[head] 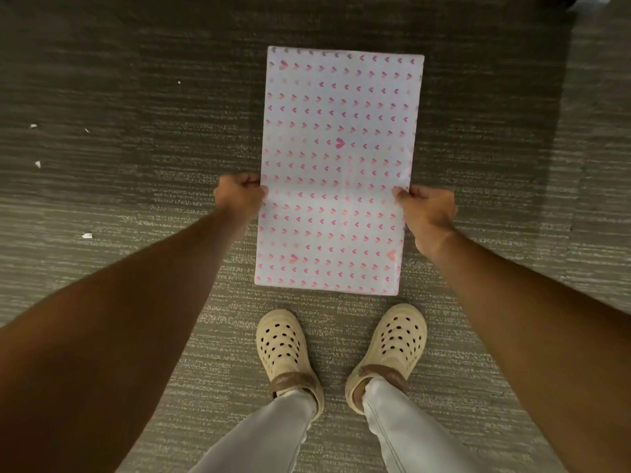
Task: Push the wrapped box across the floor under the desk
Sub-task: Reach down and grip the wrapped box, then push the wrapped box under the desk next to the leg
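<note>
Several white paper scraps point(87, 235) are lying on the grey carpet point(136, 186) at far left. Left hand point(239, 196) is gripping the left long edge of the wrapped box point(336, 165), fingers curled around it. Box is sitting flat on the floor, pink-heart paper facing up, far end lying in shadow. Right hand point(425, 213) is clamping the right edge, thumb on top. Beige clogs point(283, 346) are standing just behind the near end.

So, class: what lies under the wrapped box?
Grey carpet shows all around the wrapped box, so it likely runs beneath. The patch directly underneath is covered. The left hand and right hand grip its long sides.
</note>
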Available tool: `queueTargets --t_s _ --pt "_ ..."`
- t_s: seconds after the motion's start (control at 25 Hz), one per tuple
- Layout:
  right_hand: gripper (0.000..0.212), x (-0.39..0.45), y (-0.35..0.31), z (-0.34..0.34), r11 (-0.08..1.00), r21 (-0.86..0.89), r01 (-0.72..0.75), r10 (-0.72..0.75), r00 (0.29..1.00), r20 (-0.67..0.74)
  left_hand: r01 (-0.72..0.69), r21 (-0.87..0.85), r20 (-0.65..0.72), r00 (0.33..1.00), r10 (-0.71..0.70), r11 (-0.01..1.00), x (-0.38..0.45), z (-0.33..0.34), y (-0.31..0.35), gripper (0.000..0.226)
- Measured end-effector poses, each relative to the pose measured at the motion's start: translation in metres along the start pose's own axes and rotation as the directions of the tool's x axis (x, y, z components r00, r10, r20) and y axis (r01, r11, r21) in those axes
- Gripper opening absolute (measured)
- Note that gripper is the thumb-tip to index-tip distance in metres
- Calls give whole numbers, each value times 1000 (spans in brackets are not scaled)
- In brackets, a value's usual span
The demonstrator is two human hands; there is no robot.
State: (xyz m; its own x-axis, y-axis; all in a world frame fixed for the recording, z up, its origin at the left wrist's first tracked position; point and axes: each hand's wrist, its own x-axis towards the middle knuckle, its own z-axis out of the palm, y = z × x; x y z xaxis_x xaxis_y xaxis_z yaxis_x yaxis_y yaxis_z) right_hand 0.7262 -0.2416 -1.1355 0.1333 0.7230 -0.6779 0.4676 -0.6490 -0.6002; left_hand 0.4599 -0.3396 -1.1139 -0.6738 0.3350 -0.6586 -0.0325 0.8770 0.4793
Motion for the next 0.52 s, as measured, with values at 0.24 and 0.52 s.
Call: queueTargets --t_s 0.24,0.52 --pt "28 2 -4 -10 997 75 -35 33 999 37 30 -63 69 997 -26 998 2 0 8 16" --pt "20 -10 -32 -59 983 169 -65 47 993 108 -21 -60 95 995 27 998 -40 -2 58 16"
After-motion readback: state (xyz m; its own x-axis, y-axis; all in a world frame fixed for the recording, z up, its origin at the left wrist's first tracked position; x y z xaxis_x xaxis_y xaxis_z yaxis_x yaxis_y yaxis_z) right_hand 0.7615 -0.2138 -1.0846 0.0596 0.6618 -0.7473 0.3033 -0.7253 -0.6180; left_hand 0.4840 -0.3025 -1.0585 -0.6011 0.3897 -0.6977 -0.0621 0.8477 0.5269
